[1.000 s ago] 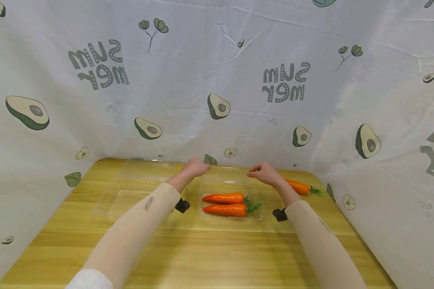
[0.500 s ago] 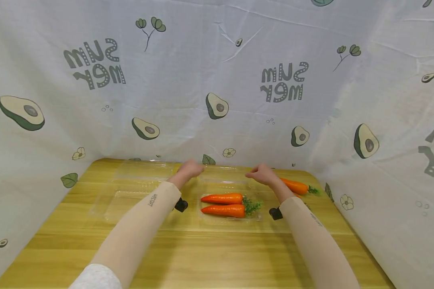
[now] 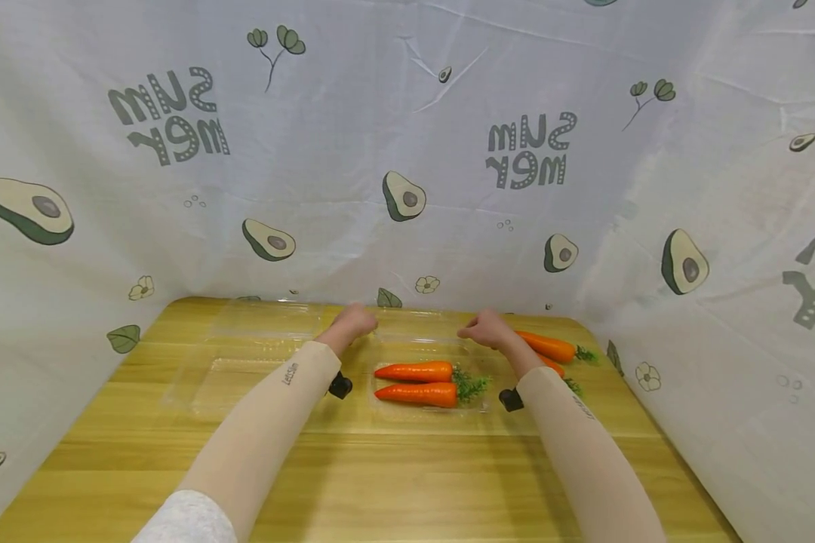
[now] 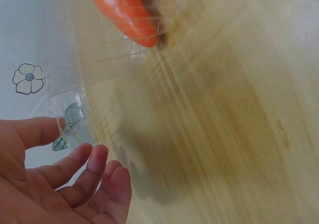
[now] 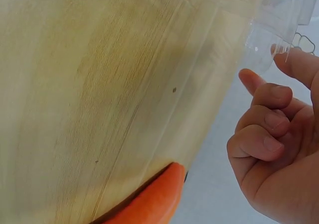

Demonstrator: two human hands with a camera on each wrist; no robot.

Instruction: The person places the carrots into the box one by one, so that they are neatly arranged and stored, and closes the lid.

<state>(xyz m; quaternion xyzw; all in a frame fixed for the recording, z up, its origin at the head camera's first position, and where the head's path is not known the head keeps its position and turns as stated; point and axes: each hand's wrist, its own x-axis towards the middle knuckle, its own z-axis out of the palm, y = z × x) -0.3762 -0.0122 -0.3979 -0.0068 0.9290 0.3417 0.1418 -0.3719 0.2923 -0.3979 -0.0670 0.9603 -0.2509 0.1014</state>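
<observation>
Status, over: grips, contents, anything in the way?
Left grip and right grip appear to pinch open clear plastic lid's corners. Two orange tapered carrots in rectangular clear plastic tray. Green leafy tops near tray's right rim, possibly in the way.

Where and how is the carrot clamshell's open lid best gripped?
Probably pinch the clear lid by its two free corners, from left and right: it opens away from the boxed carrots, with thin edges exposed at both sides, where the left hand and right hand are.

On the table [image 3: 407,475] before a curtain [image 3: 339,143]: two carrots [image 3: 417,394] in the middle container [image 3: 407,351], another container [image 3: 238,381] to its left, more carrots [image 3: 546,346] to its right.
</observation>
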